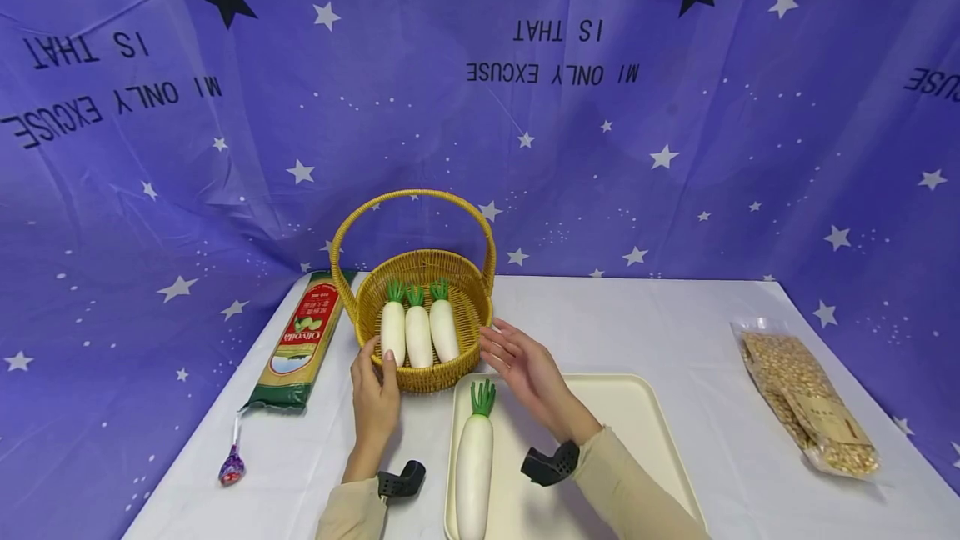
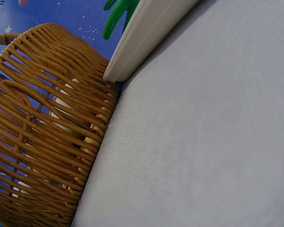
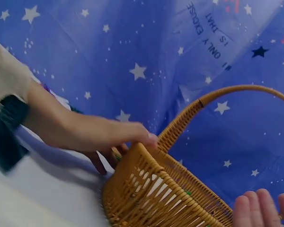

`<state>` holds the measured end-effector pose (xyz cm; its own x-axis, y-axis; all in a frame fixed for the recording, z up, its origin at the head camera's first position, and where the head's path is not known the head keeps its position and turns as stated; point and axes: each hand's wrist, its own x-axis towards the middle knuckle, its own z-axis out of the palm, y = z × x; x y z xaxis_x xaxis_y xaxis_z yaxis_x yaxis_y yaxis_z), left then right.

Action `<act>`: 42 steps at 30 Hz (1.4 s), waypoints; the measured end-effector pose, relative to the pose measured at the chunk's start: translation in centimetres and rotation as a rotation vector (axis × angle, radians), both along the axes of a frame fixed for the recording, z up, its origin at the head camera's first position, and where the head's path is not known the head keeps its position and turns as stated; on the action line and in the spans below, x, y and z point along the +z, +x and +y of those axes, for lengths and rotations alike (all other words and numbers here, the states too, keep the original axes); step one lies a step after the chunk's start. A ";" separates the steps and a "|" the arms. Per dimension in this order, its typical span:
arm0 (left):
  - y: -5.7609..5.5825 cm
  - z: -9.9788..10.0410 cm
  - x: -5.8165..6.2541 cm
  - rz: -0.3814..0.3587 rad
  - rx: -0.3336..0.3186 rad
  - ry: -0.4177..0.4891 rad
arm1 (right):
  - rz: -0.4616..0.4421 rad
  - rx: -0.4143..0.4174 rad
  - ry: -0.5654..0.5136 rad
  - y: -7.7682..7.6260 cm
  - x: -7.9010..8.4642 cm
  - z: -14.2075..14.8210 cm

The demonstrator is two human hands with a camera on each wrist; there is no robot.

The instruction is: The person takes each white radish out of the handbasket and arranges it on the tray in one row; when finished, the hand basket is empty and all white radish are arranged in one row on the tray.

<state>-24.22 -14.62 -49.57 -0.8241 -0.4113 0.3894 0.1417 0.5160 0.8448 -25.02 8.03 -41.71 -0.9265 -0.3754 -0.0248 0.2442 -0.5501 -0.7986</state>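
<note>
Yellow wicker, the round, handled basket (image 1: 442, 375) holds three white, green-topped radishes (image 1: 418, 338) while the curled left hand (image 1: 375, 394) grips its left side, likely to steady it, and the empty, loose-fingered right hand (image 1: 531, 369) hovers beside its right.

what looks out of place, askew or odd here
Nothing looks spilled or damaged. The backdrop looks odd: its black lettering reads upside down. One white radish lies apart on the tray, while three others sit in the basket.
</note>
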 end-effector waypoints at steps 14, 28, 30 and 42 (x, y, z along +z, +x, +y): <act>0.0 0.1 -0.2 -0.013 -0.011 0.009 | 0.054 -0.220 0.122 -5.8 0.5 -5.5; 0.0 0.3 -0.5 -0.017 -0.006 0.006 | 0.028 -0.311 0.342 -8.0 -0.4 -7.0; 0.0 0.3 -0.4 -0.017 -0.005 0.005 | 0.033 -0.310 0.411 -8.0 -0.4 -7.2; 0.0 0.1 -0.3 -0.016 0.008 0.006 | 0.172 -0.328 0.935 -7.6 0.1 -8.5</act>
<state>-24.27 -14.51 -49.84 -0.8271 -0.4200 0.3736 0.1242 0.5116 0.8502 -32.57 -0.45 -41.62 -0.9994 0.0004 -0.0355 0.0340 0.2968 -0.9543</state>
